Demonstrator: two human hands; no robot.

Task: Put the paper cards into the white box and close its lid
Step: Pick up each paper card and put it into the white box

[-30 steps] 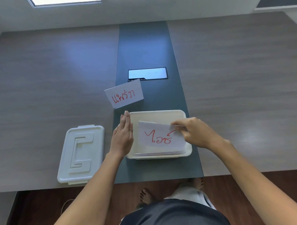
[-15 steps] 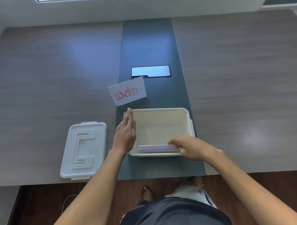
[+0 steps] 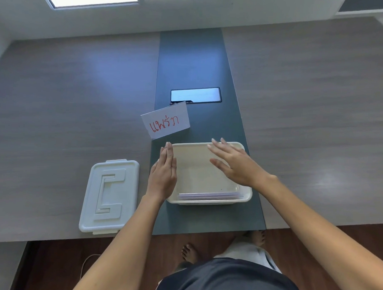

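Note:
The open white box (image 3: 246, 197) sits near the table's front edge on the dark centre strip. Several paper cards (image 3: 208, 196) stand stacked against its near wall. One more card (image 3: 166, 122) with red writing stands upright on the table just beyond the box's far left corner. The box's lid (image 3: 110, 196) lies flat to the left. My left hand (image 3: 163, 172) rests flat against the box's left wall, fingers straight. My right hand (image 3: 233, 162) hovers above the box with fingers spread and nothing in it.
A dark glossy panel (image 3: 196, 95) is set into the centre strip behind the standing card. The table's front edge runs just below the box, with wooden floor and bare feet (image 3: 189, 252) under it.
My right hand tipped a red-lettered card down against the box's near wall, let it go, then lifted and moved toward the far side of the box. My left hand stayed put.

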